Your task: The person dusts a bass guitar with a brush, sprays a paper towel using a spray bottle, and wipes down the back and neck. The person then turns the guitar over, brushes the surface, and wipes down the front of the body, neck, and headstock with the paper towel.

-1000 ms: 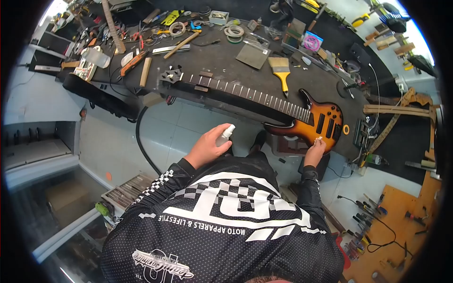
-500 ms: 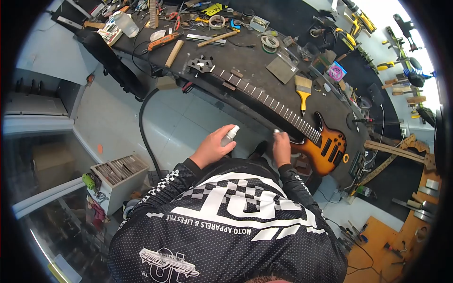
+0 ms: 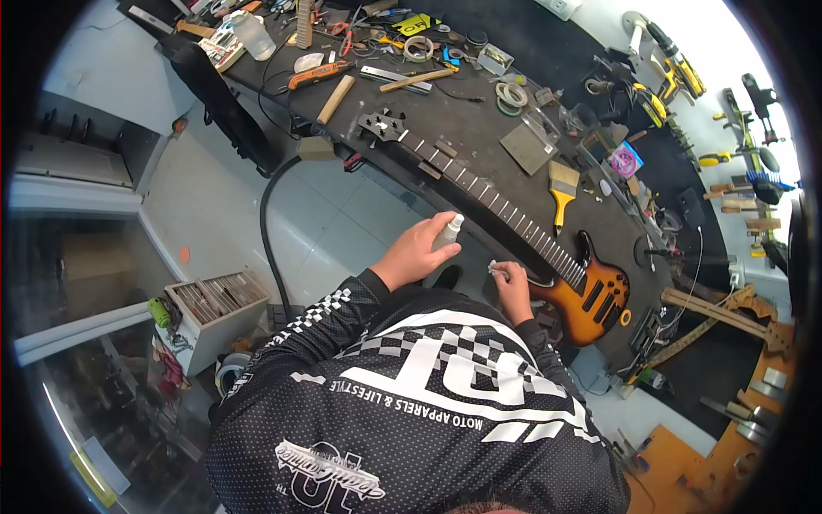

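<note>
In my left hand [image 3: 418,251] is a small clear bottle [image 3: 450,233] with a white spray-type top, held upright with the fingers wrapped round it. My right hand [image 3: 513,287] is closed, pinching a small whitish thing [image 3: 493,268] at its fingertips; it is too small to tell what it is. Just beyond my right hand, a sunburst electric bass guitar [image 3: 591,308] lies along the bench edge. Its fretted neck [image 3: 488,199] runs up to a dark headstock [image 3: 383,126] at the far left. Both hands are in front of my body, apart from the bass.
On the dark workbench [image 3: 479,146] lie a wide brush [image 3: 562,193], a flat grey plate [image 3: 528,147], tape rolls [image 3: 511,97], a wooden stick [image 3: 336,100] and many tools. A black hose [image 3: 264,227] crosses the floor at left, near a drawer unit [image 3: 214,300].
My view has shifted, so the bench sits lower and further right. My left hand has raised the bottle toward the neck. My right hand has turned, showing more of the whitish thing.
</note>
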`<state>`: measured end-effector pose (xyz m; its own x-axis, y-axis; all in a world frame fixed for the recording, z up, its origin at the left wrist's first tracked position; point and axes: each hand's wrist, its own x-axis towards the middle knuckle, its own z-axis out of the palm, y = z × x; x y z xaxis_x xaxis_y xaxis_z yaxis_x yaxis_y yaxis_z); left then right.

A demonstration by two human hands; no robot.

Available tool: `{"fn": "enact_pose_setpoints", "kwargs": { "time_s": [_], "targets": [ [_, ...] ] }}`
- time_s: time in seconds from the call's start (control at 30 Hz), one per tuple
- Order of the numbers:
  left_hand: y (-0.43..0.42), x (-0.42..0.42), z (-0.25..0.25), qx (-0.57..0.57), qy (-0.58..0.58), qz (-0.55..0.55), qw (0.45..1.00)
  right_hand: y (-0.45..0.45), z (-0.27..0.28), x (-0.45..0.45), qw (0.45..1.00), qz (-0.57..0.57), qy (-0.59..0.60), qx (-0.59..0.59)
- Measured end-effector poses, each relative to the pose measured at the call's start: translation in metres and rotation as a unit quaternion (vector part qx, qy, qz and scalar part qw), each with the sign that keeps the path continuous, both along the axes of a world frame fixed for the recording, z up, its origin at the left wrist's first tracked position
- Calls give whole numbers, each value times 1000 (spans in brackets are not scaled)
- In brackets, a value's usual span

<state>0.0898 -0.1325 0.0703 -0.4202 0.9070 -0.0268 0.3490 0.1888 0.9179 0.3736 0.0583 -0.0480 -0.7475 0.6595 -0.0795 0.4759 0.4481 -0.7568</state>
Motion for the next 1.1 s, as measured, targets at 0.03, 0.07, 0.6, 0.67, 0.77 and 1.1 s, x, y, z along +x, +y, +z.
{"fn": "enact_pose_setpoints", "kwargs": {
  "time_s": [0.03, 0.07, 0.6, 0.67, 0.77, 1.1],
  "targets": [
    [3, -1, -4, 19, 13, 11, 1000, 6, -2, 6, 999, -20, 3, -36],
    [7, -5, -8, 36, 27, 21, 999, 9, -5, 12, 996, -41, 4, -78],
    [163, -305, -57, 92, 61, 149, 983, -13, -6, -56, 894, -239, -38, -378],
    [206, -325, -67, 89, 75, 50, 992, -27, -10, -78, 880, -291, -31, -373],
    [260, -347, -88, 43, 103, -74, 991, -46, 11, -128, 861, -312, -40, -399],
    [296, -350, -141, 105, 156, -186, 964, -33, 59, -254, 680, -340, 135, -636]
  ]
}}
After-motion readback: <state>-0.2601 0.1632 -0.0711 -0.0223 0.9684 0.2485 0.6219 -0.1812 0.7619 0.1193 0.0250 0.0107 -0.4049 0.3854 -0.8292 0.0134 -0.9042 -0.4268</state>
